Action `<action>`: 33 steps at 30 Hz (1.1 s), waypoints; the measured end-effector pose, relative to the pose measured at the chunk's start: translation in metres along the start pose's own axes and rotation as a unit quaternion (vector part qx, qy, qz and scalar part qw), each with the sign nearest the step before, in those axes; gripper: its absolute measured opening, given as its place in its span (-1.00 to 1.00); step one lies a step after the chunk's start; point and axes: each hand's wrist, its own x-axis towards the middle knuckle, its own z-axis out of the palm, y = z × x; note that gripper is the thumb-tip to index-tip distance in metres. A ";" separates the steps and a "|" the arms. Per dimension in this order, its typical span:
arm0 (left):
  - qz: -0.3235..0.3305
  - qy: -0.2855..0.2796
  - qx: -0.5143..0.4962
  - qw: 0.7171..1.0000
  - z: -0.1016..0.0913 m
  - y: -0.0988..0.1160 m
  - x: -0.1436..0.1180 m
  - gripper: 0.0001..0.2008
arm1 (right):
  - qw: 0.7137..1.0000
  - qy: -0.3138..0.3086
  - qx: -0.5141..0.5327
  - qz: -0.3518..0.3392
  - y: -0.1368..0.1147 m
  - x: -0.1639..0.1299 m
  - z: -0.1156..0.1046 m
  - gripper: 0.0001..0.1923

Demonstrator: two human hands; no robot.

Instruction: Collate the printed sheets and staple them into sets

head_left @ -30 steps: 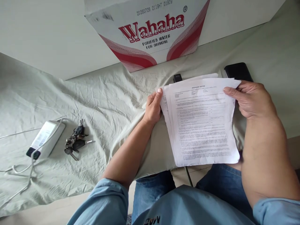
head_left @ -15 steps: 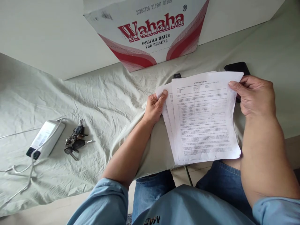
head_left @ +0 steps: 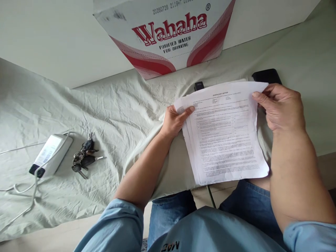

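Printed paper sheets (head_left: 225, 140) are held in both hands above the cloth's front edge and my lap. The top sheet is headed "OVERLEAF NOTES" and overlaps the sheets beneath, whose left margins stick out. My left hand (head_left: 175, 119) is closed on the upper left edge, its thumb lying over the top sheet's left side. At the top right corner, my right hand (head_left: 285, 106) pinches the paper between thumb and fingers. Part of a black object (head_left: 198, 86) shows past the top edge. Behind my right hand lies a black flat case (head_left: 267, 75).
A Wahaha water carton (head_left: 170, 42) stands at the back against a white panel (head_left: 52, 35). On the wrinkled green cloth (head_left: 126, 115) at left lie a bunch of keys (head_left: 85, 155) and a white boxy device (head_left: 51, 154) with a white cable (head_left: 34, 196).
The top sheet has shifted left over the lower sheets, covering more of them. My right hand moved slightly left with it, and my left thumb now lies on the top sheet.
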 end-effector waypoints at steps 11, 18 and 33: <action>0.056 0.218 -0.070 0.972 -0.016 -0.018 0.028 -0.29 | 0.956 -0.222 0.007 0.192 -0.026 -0.012 -0.046 -0.14; 0.065 0.260 -0.104 0.958 -0.025 -0.025 0.036 -0.39 | 0.952 -0.239 0.039 0.188 -0.026 -0.031 -0.035 -0.09; 0.073 0.056 -0.026 0.995 -0.028 0.028 0.000 -0.40 | 0.971 0.010 0.089 -0.224 -0.024 -0.002 -0.036 -0.42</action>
